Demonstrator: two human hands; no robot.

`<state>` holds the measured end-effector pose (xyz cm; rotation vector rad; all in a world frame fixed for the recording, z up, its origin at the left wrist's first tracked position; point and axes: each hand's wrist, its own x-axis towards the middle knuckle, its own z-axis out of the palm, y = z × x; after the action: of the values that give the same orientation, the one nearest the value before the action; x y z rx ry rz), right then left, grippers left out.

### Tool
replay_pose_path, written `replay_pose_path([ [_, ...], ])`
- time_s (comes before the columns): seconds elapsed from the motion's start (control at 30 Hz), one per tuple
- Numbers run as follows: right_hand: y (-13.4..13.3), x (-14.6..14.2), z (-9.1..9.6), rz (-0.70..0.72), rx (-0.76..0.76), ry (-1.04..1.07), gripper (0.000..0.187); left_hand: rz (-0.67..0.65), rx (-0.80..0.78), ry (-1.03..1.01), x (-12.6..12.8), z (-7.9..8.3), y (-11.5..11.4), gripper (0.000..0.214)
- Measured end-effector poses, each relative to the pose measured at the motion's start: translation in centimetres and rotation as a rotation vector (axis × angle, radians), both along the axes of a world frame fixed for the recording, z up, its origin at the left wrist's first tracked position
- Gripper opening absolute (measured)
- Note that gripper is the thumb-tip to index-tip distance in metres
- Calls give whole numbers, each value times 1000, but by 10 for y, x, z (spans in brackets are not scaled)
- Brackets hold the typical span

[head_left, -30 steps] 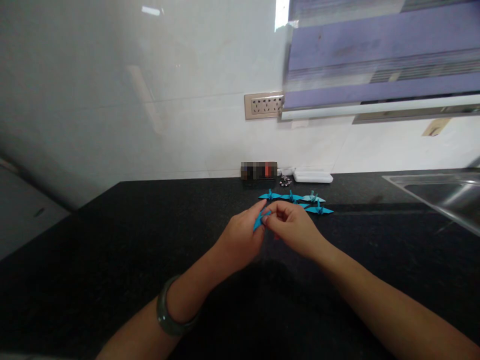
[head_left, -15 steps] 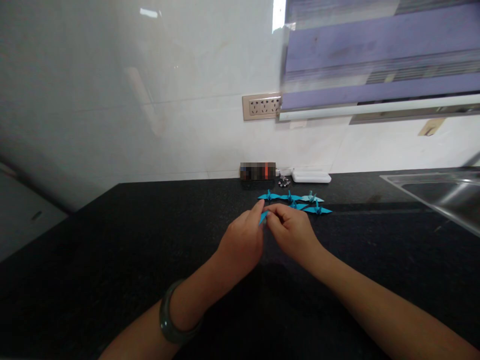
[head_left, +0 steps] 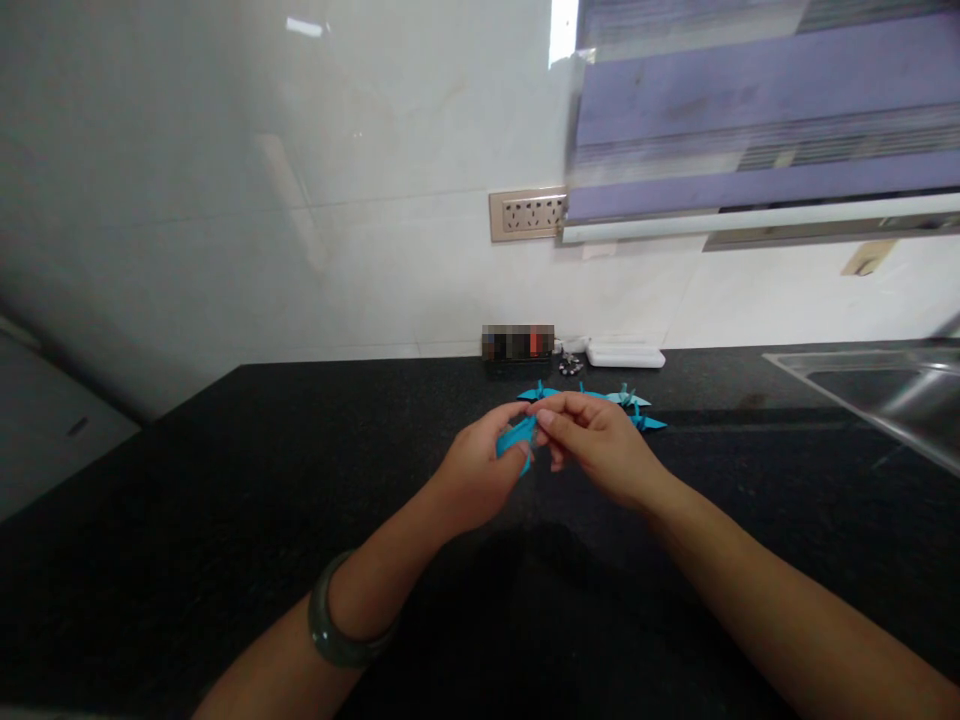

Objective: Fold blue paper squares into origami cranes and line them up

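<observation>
In the head view, above the worktop point(head_left: 360, 430) and short of its back edge, the left hand point(head_left: 476, 472) curls around blue paper point(head_left: 513, 437); the right hand point(head_left: 606, 450) seems to pinch its upper end. Likely a folding step, calling next for steady fingertips. The box point(head_left: 517, 343) by the back edge is pixelated, unreadable.

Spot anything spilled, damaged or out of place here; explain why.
Nothing looks spilled or broken. Slightly odd: the roller blind overlaps the wall socket panel, and one origami crane is paler than its neighbours and the held blue paper.
</observation>
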<state>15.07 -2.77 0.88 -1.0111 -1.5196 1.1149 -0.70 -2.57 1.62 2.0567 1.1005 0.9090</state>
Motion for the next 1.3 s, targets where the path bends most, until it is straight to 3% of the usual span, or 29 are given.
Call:
replay_pose_path([
  [0.07,1,1,1,105,-51,79,24,-48,-157,-110,0,2,2,41],
  [0.17,0,1,1,153,-67,93,21,-116,-305,-233,0,6,2,41],
  [0.47,-2,1,2,101,-74,80,22,-238,-251,-159,-2,10,1,25],
  [0.8,-3,1,2,44,-58,1,25,-293,-347,-147,-1,19,-3,19],
  [0.97,-1,3,3,28,-21,-1,37,-334,-442,-168,-2,20,-3,16],
  [1.03,0,4,3,40,-17,0,38,-327,-457,-192,-2,18,-2,18],
  [1.17,-1,6,5,67,-22,-64,22,-249,-453,-207,-2,13,0,34],
  [1.3,-2,2,5,-63,-38,-22,17,-114,-414,-323,-1,9,4,56],
])
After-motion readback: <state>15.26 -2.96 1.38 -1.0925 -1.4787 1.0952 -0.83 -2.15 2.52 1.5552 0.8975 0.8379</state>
